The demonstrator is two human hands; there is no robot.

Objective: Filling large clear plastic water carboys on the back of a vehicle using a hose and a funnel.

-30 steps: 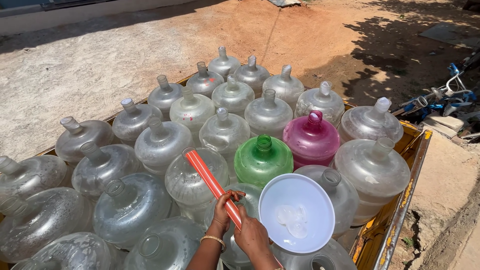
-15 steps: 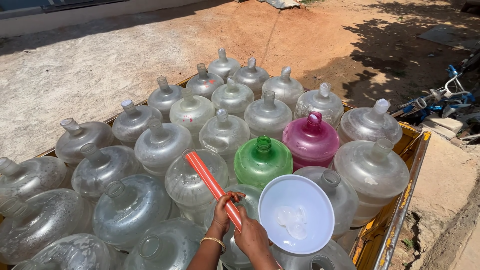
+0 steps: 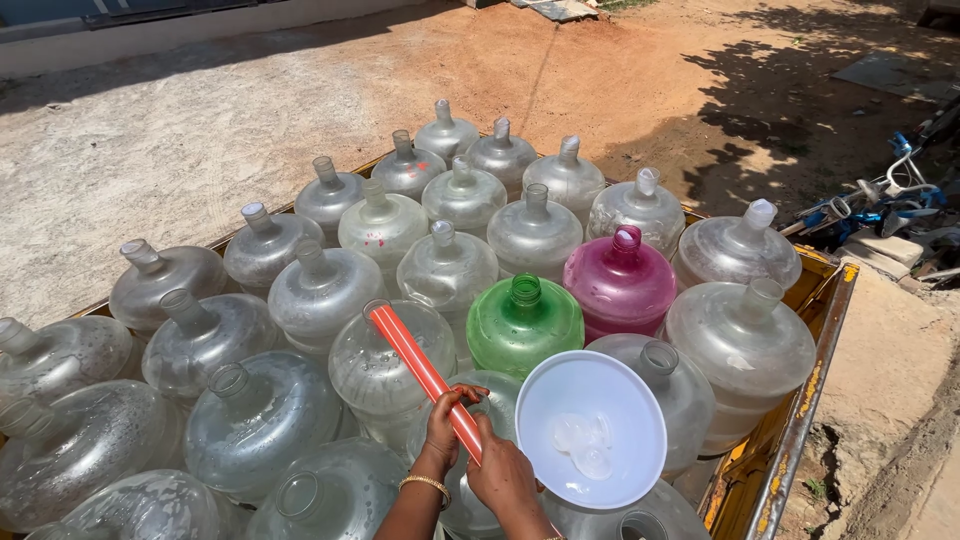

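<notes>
Left hand (image 3: 445, 425) and right hand (image 3: 505, 478) both clamped on the lower part of the orange pipe (image 3: 420, 372), left above right. Both arms come in from the bottom edge, bangle on the left wrist. Pipe's long axis runs diagonal, open end pointing up-left over a clear jug (image 3: 385, 365). White funnel (image 3: 590, 428) sits just right of the hands, green jug (image 3: 523, 325) beyond it.

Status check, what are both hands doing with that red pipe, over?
Left hand and right hand both grip the red pipe. White funnel beside. Water jugs crowd all around.
</notes>
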